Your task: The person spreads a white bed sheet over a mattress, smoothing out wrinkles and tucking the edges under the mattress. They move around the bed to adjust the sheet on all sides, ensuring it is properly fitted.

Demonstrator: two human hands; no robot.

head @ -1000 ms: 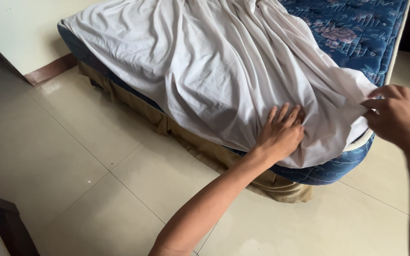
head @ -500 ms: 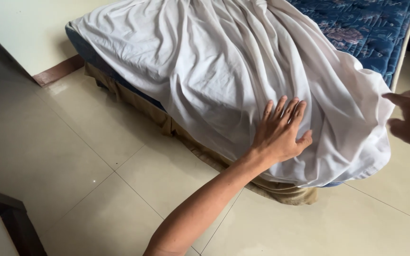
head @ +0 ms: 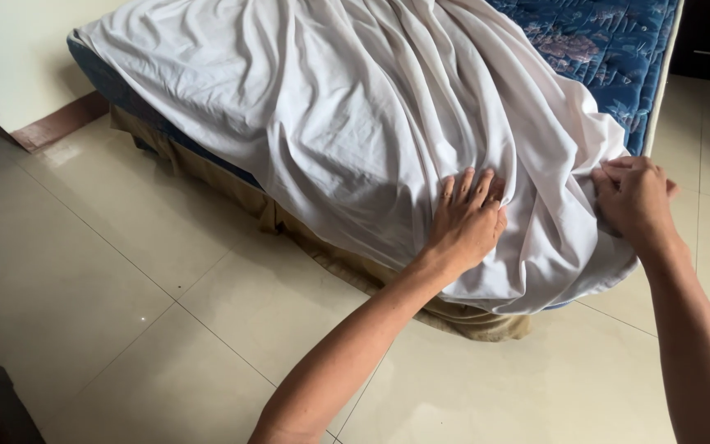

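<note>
Floor: pale glossy tiles, left and front of the bed
Bed sheet: white, wrinkled, draped over the mattress corner and hanging down its near side
Left hand: open, fingers spread, palm pressed flat on the sheet
Right hand: closed, pinching the sheet edge at the corner
Mattress: blue floral, uncovered at upper right

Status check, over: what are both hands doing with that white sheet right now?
Left hand flat on the white sheet, pressing at the mattress corner. Right hand pinching the sheet's edge. Blue floral mattress part uncovered. Nothing in the way.
</note>
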